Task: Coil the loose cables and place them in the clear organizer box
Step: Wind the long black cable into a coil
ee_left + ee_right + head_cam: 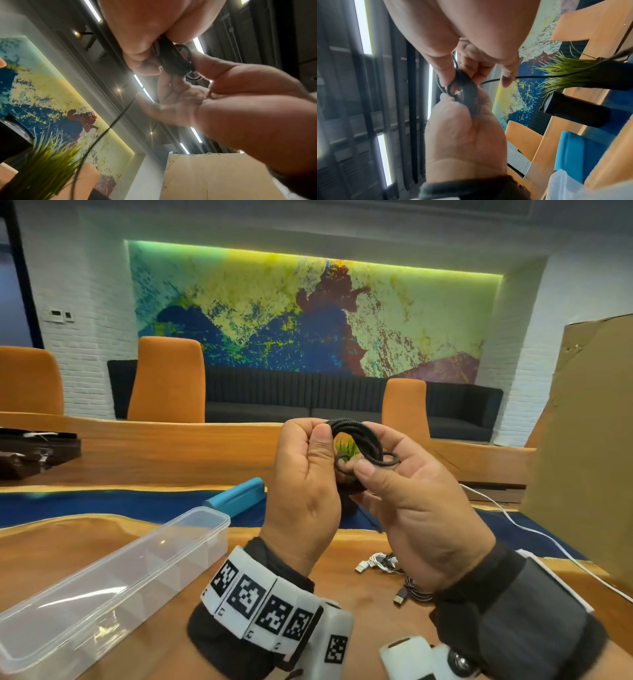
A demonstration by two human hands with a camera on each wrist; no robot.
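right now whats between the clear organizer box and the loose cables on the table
In the head view, the left wrist with its marker band crosses the stretch between the clear organizer box and the loose cables.

1. Black cable coil partly covered by the left hand and right hand; loop count unclear.
2. Clear organizer box cut off at the left edge.
3. Loose cables on the table half behind the right wrist.
4. Plant mostly hidden behind the hands.

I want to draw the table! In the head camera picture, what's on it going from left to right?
Clear organizer box → blue case → left hand → black cable → right hand → cardboard sheet.
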